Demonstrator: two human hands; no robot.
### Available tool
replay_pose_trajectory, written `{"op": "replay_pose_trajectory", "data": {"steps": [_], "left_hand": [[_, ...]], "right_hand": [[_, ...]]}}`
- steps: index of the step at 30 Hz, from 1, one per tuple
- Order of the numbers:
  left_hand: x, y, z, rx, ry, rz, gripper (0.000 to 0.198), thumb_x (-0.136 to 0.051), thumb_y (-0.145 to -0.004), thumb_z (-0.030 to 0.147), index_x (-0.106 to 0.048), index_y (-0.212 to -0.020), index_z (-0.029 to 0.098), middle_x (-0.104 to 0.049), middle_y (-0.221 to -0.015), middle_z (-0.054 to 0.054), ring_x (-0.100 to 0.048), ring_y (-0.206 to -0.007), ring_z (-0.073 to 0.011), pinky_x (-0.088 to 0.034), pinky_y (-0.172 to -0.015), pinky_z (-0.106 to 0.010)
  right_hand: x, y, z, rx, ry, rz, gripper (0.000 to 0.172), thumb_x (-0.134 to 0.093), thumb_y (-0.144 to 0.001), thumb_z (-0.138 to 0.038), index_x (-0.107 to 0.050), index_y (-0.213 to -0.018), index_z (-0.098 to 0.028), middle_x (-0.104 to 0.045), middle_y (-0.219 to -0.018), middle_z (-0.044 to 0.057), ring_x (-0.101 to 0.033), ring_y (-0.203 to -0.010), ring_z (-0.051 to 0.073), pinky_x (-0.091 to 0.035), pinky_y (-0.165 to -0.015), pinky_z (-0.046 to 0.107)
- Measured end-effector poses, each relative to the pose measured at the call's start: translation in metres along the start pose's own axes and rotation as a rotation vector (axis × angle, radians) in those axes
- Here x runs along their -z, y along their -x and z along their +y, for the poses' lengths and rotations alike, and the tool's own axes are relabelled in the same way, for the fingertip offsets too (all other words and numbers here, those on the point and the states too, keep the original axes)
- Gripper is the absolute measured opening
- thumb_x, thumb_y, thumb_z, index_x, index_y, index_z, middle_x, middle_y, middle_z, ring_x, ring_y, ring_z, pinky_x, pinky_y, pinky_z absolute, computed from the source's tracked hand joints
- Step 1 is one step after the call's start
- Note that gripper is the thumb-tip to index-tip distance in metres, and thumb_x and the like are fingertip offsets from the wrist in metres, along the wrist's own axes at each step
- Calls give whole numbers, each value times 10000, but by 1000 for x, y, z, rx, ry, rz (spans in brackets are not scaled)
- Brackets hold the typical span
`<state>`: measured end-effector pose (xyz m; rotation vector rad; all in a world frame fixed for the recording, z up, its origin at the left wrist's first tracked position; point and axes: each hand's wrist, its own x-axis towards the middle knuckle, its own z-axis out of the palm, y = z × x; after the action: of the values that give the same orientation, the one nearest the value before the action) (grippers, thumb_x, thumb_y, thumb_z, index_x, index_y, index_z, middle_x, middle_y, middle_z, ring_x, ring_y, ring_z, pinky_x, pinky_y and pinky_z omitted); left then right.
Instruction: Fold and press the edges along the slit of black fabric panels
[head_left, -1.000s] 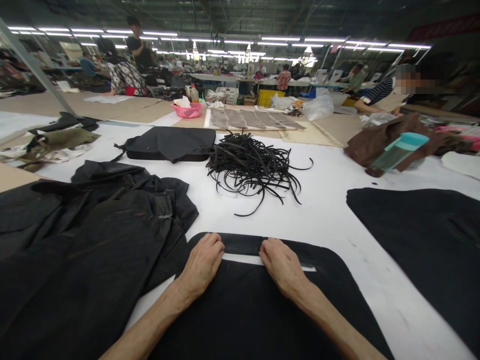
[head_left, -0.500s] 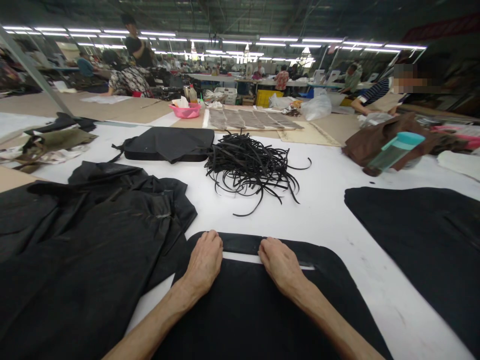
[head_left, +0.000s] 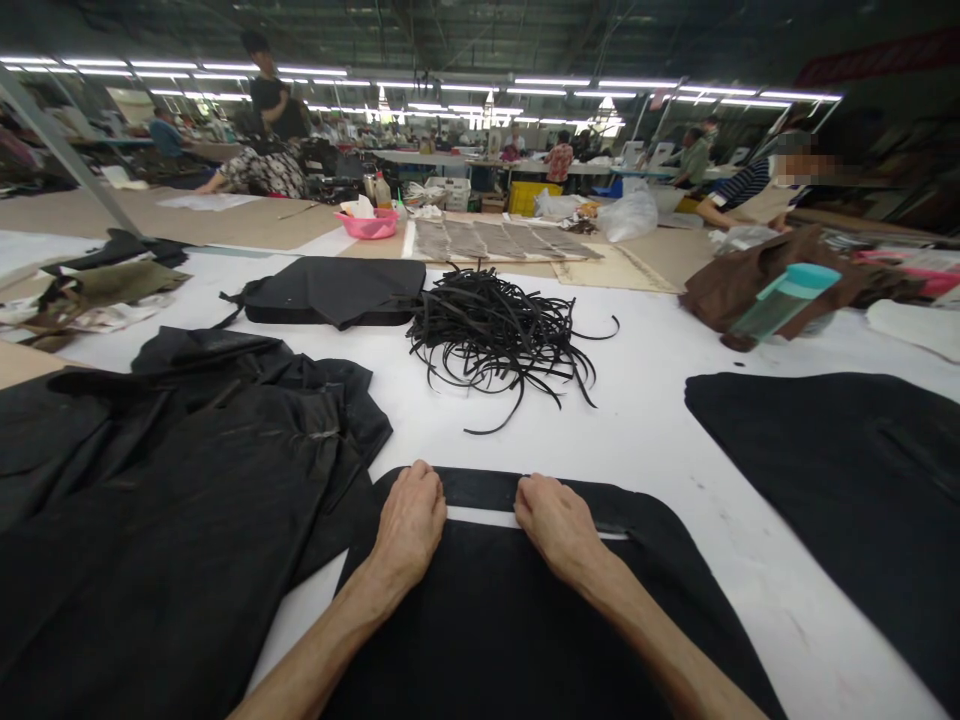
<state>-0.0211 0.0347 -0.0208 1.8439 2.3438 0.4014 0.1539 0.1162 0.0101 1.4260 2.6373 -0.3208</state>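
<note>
A black fabric panel (head_left: 495,620) with rounded far corners lies flat before me, and a long narrow slot runs across it near its far edge. White tabletop shows through the slot. On the left part of the strip beyond the slot rests my left hand (head_left: 409,522), its fingers curled down onto the material. My right hand (head_left: 556,522) is closed the same way on the strip, a short span to the right. The fingertips of both hands are mostly hidden. Beyond the panel lies a heap of thin black strips (head_left: 491,325).
Crumpled black material (head_left: 172,480) covers the left side, and another black panel (head_left: 832,450) lies right. Farther back are a stack of black pieces (head_left: 330,290), a pink basket (head_left: 369,225), a teal-lidded bottle (head_left: 791,300) and a brown bag (head_left: 720,285). Several people work beyond the table.
The view has shifted very slightly. Both hands stay at the same places on the panel's strip, and the panel lies as before.
</note>
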Motion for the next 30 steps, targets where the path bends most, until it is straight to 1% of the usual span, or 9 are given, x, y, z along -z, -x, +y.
{"op": "replay_pose_trajectory", "data": {"steps": [2, 5, 9, 12, 16, 19, 22, 25, 30], "left_hand": [[2, 1, 3, 8, -40, 21, 104, -425, -788, 92, -486, -796, 176, -502, -846, -33, -477, -791, -185, -402, -718, -307], [4, 4, 13, -21, -121, 55, 155, -389, -801, 72, -494, -869, 164, -514, -908, -67, -461, -845, -230, -391, -748, -369], [2, 7, 25, -177, -208, 44, 214, -366, -803, 36, -509, -861, 185, -529, -879, -53, -455, -845, -241, -385, -760, -382], [-2, 9, 26, -300, -265, 11, 189, -410, -780, 28, -518, -811, 179, -536, -813, -44, -471, -780, -224, -403, -725, -356], [-4, 14, 26, -415, -366, -8, 166, -444, -746, 28, -549, -774, 153, -550, -759, -61, -494, -723, -231, -420, -659, -360], [-2, 20, 30, -462, -433, -6, 235, -428, -745, 18, -589, -897, 96, -574, -751, -86, -518, -696, -230, -431, -638, -363], [0, 26, 37, -485, -514, 12, 372, -421, -757, 21, -547, -1107, 39, -603, -769, -119, -548, -719, -230, -445, -665, -366], [-6, 32, 42, -486, -612, 36, 454, -451, -766, 65, -502, -1216, 94, -618, -777, -106, -571, -771, -236, -452, -734, -388], [-26, 38, 45, -479, -601, 133, 561, -417, -800, 101, -354, -1349, 195, -598, -991, -104, -542, -1012, -271, -366, -938, -469]], "right_hand": [[1, 0, 0, 1, -2, -7, 208, -417, -849, -152, -621, -810, -163, -644, -864, 79, -580, -818, 207, -335, -674, 288], [1, 1, 0, 0, -4, -13, 209, -416, -849, -155, -622, -818, -164, -644, -869, 81, -582, -819, 207, -340, -674, 287], [2, 2, -2, -5, 1, -13, 223, -403, -859, -156, -625, -835, -157, -646, -886, 90, -585, -834, 212, -348, -684, 287], [2, 2, -2, -4, 0, -14, 224, -405, -863, -161, -628, -845, -154, -650, -893, 94, -591, -835, 209, -354, -690, 282], [2, 1, 0, -6, -8, -10, 233, -404, -861, -158, -635, -837, -148, -659, -880, 101, -600, -820, 208, -359, -680, 278], [3, 1, 1, 0, -20, -5, 225, -415, -850, -149, -639, -825, -153, -663, -874, 95, -604, -815, 201, -360, -675, 270], [2, 0, 2, 7, -31, 3, 226, -415, -849, -151, -641, -825, -157, -665, -875, 89, -604, -821, 196, -361, -681, 265], [0, 0, 3, 5, -37, 6, 224, -418, -843, -148, -641, -821, -156, -665, -872, 90, -604, -823, 196, -364, -685, 266], [1, 1, 3, -4, -44, -4, 208, -433, -849, -178, -640, -842, -161, -660, -883, 88, -598, -835, 196, -371, -690, 267]]}}
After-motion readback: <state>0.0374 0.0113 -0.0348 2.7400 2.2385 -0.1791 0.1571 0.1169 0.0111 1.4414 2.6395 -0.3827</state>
